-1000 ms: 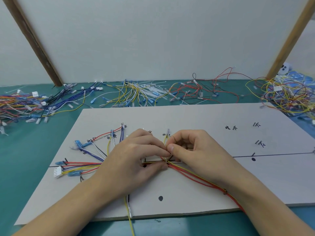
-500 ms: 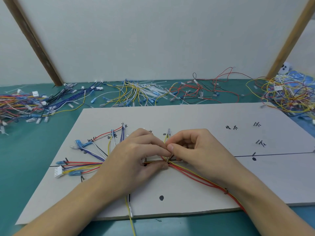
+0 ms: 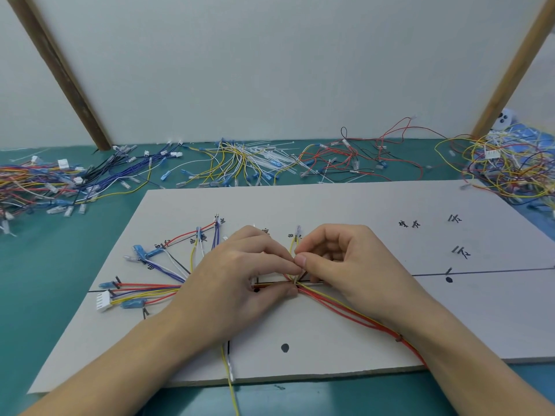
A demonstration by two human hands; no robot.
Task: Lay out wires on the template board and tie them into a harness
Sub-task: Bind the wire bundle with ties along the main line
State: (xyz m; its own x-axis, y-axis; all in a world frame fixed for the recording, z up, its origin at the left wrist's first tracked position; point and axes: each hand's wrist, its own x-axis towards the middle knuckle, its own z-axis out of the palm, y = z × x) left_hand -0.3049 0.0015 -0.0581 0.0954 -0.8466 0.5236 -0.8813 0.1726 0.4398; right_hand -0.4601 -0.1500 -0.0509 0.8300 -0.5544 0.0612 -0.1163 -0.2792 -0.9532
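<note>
The wire bundle (image 3: 279,285) lies on the template board (image 3: 360,211), along the black line drawn across the middle of it. At the centre of the board both hands meet over this bundle. The left hand (image 3: 240,280) has curled fingers and its thumb and forefinger pinch the bundle from the left side. The right hand (image 3: 339,262) is also curled, and its thumb and forefinger pinch something thin and pale at the same point; it is too small to tell what it is. The fingertips of the two hands touch each other.

To the left of the hands the wires spread out like a fan over the board, red, yellow, blue, white and black, and they end in blue terminals (image 3: 141,253) and one white connector (image 3: 103,300). To the right, red and yellow wires (image 3: 345,310) run diagonally under the right wrist to the near edge of the board. One yellow wire (image 3: 231,394) goes over the near edge toward the camera.

The board rests on a green table (image 3: 45,280). Behind it, along the wall, loose wires lie in heaps: a mixed heap (image 3: 39,187) far left, white cable ties with yellow wires (image 3: 249,160) in the middle, red and black wires (image 3: 360,157) beside them, and a yellow tangle (image 3: 510,169) far right. No container is in view; the heaps lie directly on the table.
</note>
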